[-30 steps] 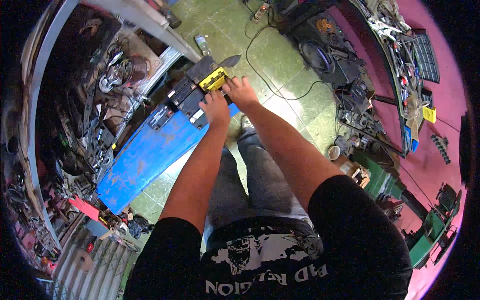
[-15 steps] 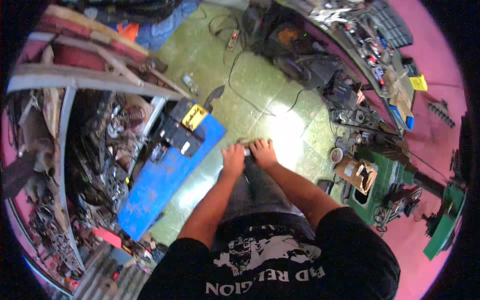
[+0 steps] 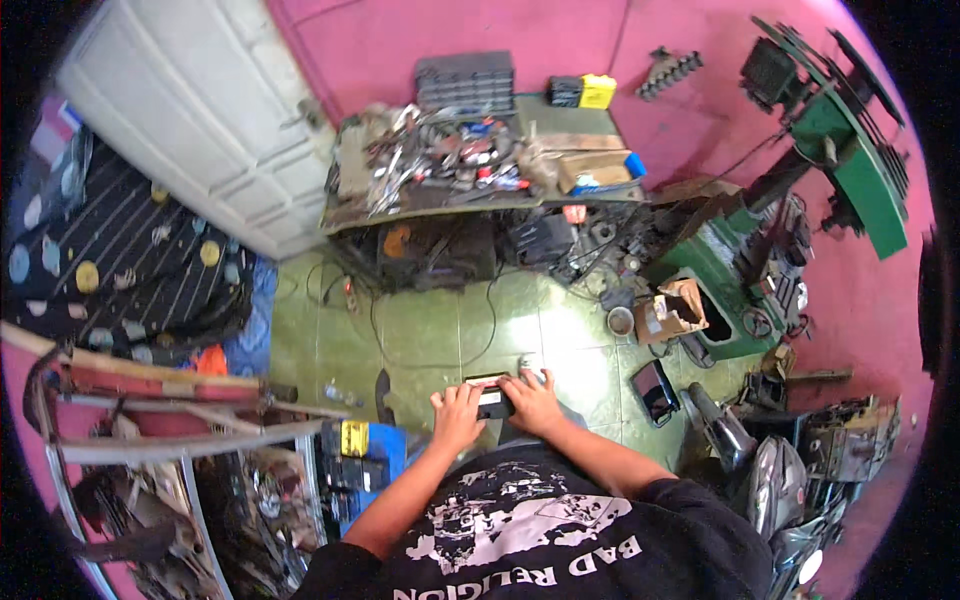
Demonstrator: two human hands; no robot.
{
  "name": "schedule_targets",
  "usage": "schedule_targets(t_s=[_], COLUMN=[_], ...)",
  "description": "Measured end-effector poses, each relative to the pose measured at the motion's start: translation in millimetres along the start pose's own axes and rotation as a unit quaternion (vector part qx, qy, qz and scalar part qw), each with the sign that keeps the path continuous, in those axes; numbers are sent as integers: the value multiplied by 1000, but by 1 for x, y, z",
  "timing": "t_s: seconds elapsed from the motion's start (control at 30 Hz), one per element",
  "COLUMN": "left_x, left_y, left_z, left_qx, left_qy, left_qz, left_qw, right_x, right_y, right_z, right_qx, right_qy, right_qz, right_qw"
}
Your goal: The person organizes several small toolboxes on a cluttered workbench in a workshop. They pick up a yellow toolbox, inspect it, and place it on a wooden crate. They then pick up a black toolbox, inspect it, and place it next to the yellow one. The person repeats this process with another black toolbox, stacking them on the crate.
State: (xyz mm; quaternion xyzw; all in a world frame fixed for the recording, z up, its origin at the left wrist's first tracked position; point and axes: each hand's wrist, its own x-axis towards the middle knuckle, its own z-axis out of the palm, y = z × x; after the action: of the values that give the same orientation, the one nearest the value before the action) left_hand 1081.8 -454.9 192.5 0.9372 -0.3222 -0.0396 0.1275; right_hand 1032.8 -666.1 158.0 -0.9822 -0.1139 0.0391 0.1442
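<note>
The T-shirt [image 3: 690,550] is black and short-sleeved. A blotchy pale print [image 3: 490,535] spans it, with block lettering [image 3: 528,573] nearest.

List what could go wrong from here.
The black box is gripped between the left hand and the right hand, so it might drop if either loosens. A loose cable curves across the tiled floor ahead and could catch a foot. Small items crowd the workbench; a bump might knock some off.
</note>
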Motion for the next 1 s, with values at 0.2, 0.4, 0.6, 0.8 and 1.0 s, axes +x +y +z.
schedule_targets(t_s=[0.2, 0.4, 0.6, 0.8, 1.0], left_x=[104, 236, 350, 468, 611], left_y=[26, 61, 76, 53, 12], left_z=[-14, -10, -23, -66, -106], left_qx=[7, -8, -11, -13, 1], left_qy=[19, 20, 41, 98, 129], left_qz=[52, 53, 74, 108, 125], left_qw=[998, 998, 996, 989, 984], right_x=[34, 86, 139, 234, 357], right_y=[83, 192, 274, 331, 389], right_z=[-44, -102, -152, -211, -262], right_qx=[3, -4, -23, -55, -96], right_qy=[47, 21, 73, 179, 224], right_qz=[23, 38, 59, 42, 78], right_qw=[999, 999, 995, 981, 967])
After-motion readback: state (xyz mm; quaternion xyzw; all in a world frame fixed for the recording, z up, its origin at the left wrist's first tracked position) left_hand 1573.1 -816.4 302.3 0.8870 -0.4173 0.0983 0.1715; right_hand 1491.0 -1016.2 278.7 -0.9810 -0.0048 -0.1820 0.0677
